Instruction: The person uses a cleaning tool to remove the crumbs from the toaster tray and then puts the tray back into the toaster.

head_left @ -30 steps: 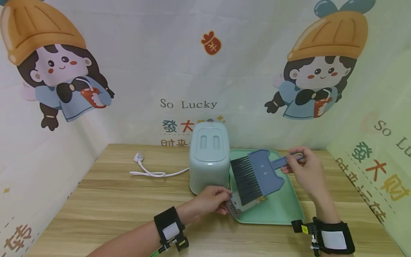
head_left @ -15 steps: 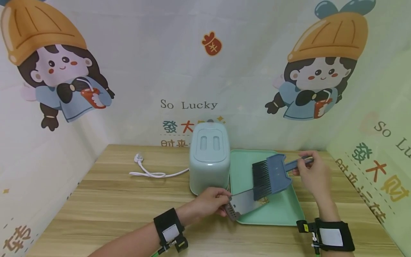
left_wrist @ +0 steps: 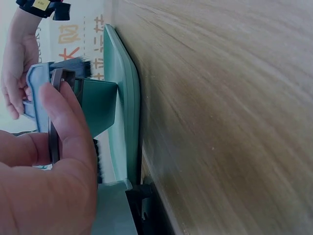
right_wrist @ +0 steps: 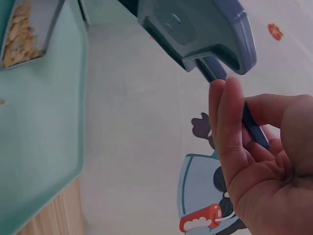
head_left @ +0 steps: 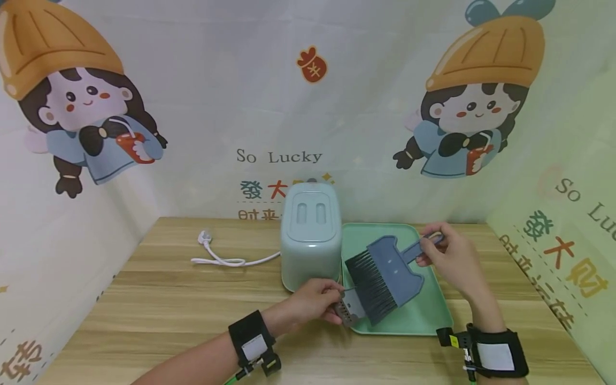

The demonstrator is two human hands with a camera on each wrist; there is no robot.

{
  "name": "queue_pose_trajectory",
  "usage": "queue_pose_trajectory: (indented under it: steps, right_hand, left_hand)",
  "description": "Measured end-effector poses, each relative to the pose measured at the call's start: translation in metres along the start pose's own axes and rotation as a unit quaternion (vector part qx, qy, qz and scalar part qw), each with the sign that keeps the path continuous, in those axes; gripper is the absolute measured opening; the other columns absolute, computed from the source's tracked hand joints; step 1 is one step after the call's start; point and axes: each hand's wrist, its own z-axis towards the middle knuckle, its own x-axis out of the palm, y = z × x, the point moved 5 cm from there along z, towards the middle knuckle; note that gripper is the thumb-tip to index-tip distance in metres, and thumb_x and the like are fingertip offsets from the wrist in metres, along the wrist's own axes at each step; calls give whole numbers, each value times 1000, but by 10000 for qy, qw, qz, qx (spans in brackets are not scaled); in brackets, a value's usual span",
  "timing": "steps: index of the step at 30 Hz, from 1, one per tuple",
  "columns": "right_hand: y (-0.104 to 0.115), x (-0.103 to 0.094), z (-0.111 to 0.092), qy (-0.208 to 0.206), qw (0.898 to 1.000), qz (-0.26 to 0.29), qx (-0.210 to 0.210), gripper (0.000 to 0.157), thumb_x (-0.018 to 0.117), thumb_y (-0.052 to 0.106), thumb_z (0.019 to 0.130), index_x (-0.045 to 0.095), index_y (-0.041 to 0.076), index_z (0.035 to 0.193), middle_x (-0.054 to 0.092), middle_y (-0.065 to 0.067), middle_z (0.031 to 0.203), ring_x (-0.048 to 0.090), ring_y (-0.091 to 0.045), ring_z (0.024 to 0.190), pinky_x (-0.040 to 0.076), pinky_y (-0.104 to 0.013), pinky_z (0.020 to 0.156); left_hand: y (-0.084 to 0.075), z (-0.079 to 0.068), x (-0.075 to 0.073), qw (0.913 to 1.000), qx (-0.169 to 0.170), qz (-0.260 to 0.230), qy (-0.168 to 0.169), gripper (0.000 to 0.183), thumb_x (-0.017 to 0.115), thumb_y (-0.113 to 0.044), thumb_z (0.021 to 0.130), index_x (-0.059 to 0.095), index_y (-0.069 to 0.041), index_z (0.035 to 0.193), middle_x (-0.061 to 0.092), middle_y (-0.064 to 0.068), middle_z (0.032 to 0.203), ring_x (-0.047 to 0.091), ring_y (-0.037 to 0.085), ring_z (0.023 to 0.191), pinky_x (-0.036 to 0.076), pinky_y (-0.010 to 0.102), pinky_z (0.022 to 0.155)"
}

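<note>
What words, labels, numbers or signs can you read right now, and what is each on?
"So Lucky": back cloth.
"發大": back cloth; next character mostly hidden by the appliance.
"时来": back cloth, cut off.
"¥", apparently: red bag print.
"So Lu", cut off: right cloth.
"發大财": right cloth; line below too slanted to read surely.
"转": left cloth.
Yellow wrist label: too small.
Brush, crumb tray: none readable.
</note>
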Motion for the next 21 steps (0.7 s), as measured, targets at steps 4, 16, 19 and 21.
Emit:
queue_pose_trajectory:
  steps: [4, 16, 19, 21]
  right_hand:
    - [-7, -1, -3, 19, 9996, -260, 89, 13, 52, 2, 95, 53, -2, 107, 63, -17, 75, 64, -19, 58, 57, -28, 51]
    - [-11, -34, -8, -735, 9933, -887, 31, 15, 50, 7, 97, 53, -1, 109, 64, -17, 73, 64, -21, 55, 53, -24, 44]
    - [-3, -33, -6, -1003, 9919, -778, -12, 14, 53, 9, 97, 54, 2, 109, 65, -15, 70, 64, -20, 55, 53, -23, 44]
    - [3, -27, -4, -1000, 9937, -512, -43, 14, 54, 10, 97, 54, 3, 109, 66, -15, 70, 65, -21, 56, 54, -24, 46]
  left_hand:
    - [1, -1, 0, 10000, 7, -51, 61, 28, 47, -4, 93, 55, 5, 118, 61, 18, 95, 62, 19, 71, 58, 26, 63]
    - [0, -3, -1, 9999, 29, -44, 106, 26, 47, -5, 96, 55, 5, 118, 60, 18, 98, 62, 20, 75, 57, 27, 66]
    - [-2, -4, -1, 9999, 79, -59, 130, 27, 47, -5, 96, 54, 6, 119, 60, 18, 98, 62, 20, 74, 57, 26, 66]
    - [-4, -5, -1, 9998, 105, -62, 139, 27, 46, -5, 96, 54, 7, 120, 60, 18, 98, 62, 20, 74, 57, 26, 65]
